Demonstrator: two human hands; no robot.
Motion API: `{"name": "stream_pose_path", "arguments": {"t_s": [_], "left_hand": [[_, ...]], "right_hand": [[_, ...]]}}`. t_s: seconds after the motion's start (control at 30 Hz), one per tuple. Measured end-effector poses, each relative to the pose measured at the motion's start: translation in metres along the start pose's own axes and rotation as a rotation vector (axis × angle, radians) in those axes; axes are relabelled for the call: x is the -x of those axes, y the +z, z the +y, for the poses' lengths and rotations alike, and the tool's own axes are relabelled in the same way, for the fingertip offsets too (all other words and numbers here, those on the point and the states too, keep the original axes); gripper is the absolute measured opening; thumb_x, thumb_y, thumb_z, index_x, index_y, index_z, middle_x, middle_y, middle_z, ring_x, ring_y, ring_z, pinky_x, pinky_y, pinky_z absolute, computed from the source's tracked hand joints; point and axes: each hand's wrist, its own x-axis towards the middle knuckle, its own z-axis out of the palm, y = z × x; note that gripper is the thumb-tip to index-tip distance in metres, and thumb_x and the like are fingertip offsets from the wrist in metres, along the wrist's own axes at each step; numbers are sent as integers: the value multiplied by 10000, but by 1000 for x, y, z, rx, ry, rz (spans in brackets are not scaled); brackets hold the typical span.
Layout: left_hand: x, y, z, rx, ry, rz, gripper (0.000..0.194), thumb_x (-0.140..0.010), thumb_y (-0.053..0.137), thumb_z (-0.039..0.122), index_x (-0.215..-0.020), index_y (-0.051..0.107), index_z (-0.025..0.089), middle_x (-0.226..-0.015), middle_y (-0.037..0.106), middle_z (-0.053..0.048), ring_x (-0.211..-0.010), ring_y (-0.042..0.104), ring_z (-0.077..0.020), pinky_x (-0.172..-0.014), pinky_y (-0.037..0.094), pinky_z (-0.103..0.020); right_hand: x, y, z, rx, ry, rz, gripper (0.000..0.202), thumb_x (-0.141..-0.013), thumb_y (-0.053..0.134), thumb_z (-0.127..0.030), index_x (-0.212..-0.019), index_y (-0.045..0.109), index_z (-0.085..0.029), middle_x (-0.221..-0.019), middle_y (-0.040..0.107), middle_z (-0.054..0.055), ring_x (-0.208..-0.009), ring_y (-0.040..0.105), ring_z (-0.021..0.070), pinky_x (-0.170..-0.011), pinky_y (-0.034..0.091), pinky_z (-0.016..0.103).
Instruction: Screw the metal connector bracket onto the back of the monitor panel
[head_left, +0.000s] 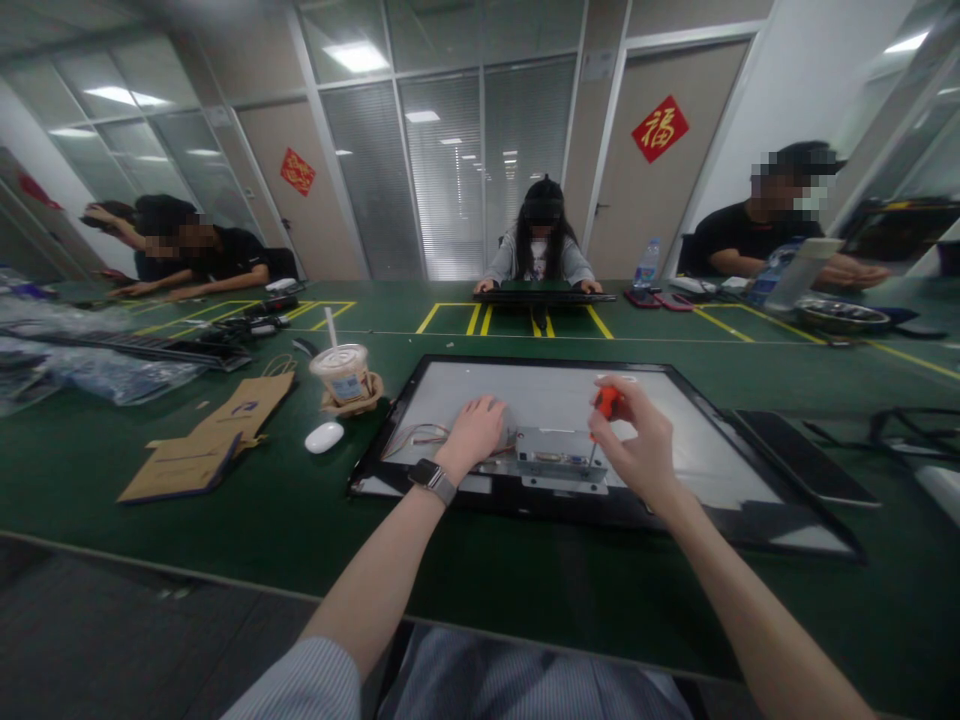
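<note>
Screwdriver (608, 401) at metal box (555, 448), flat panel beneath

Large rectangular panel (540, 390) lies flat on the smooth green worktop (255, 520), pale grey sheet inside a glossy black border. Near its closer edge sits the box: dull sheet metal, oblong, connector sockets along the front face, flanged foot below. Thin cables (416, 437) curl loosely to its left.

Right hand (637, 440): grip clamped on the screwdriver's rounded orange-red handle; slim shaft points down at the box's right end. Tip contact too small to tell. Left hand (474, 435): knuckles up over the panel, just beside the box's left end; cannot tell whether this grip is apart or together. Watch (433, 478) on that wrist, square-faced.

Left of the panel: smooth oval white mouse (324, 437), lidded drink cup (341, 372), creased brown paper bag (244, 415).
</note>
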Motion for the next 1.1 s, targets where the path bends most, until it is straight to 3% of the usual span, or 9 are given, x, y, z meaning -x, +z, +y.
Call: {"name": "stream_pose_path", "arguments": {"t_s": [0.13, 0.23, 0.33, 0.43, 0.57, 0.7, 0.93, 1.1], "left_hand": [[0, -1, 0, 5, 4, 1, 381, -1046, 379, 195, -1382, 550, 142, -1455, 561, -165, -1307, 568, -261, -1120, 425, -399], [0, -1, -1, 5, 4, -1, 385, -1045, 375, 195, -1384, 550, 142, -1462, 558, -159, -1308, 566, -261, -1123, 420, -394], [0, 2, -2, 7, 4, 9, 389, -1044, 370, 196, -1388, 544, 144, -1466, 554, -156, -1311, 564, -259, -1120, 419, -392], [-1, 3, -2, 9, 4, 9, 386, -1042, 376, 196, -1386, 544, 144, -1466, 552, -163, -1311, 564, -260, -1117, 420, -397], [-1, 3, -2, 8, 8, 11, 382, -1041, 377, 194, -1378, 552, 150, -1447, 568, -154, -1292, 575, -257, -1109, 429, -388], [1, 0, -1, 9, 1, 4, 393, -1044, 377, 197, -1394, 547, 144, -1455, 562, -148, -1303, 567, -261, -1116, 426, -387], [0, 0, -1, 16, 1, -3, 394, -1046, 374, 201, -1394, 547, 134, -1468, 553, -162, -1325, 554, -268, -1119, 424, -399], [-1, 4, -3, 4, 12, 15, 387, -1039, 383, 195, -1384, 548, 140, -1454, 560, -162, -1316, 559, -259, -1116, 422, -391]], "right_hand": [[-3, 0, -2, -351, 220, -20, 177, -905, 573, -215, -1072, 627, -241, -918, 674, 35, -783, 700, 187, -614, 560, 313], [-6, 0, 1, -454, 341, 9, 101, -876, 672, -292, -967, 659, -248, -895, 662, 22, -842, 696, 206, -625, 552, 313], [-9, -1, 3, -537, 408, 17, 159, -895, 652, -366, -1006, 672, -253, -874, 662, 24, -817, 688, 208, -656, 555, 340], [-11, 0, 1, -636, 398, -24, 201, -937, 562, -394, -1080, 617, -263, -851, 659, 25, -758, 667, 204, -696, 558, 378], [-12, 0, -1, -679, 394, -77, 104, -952, 493, -373, -1001, 526, -288, -798, 620, 7, -647, 606, 190, -578, 504, 332], [-12, 0, 1, -670, 387, -52, 123, -955, 520, -399, -944, 546, -280, -829, 599, 6, -582, 547, 157, -516, 442, 297], [-13, -1, 2, -609, 375, -54, 238, -974, 510, -482, -941, 596, -263, -811, 602, 33, -708, 610, 209, -610, 505, 349], [-15, -1, 7, -665, 403, -26, 206, -982, 482, -494, -984, 522, -292, -738, 553, -5, -565, 529, 171, -508, 431, 309]]}}
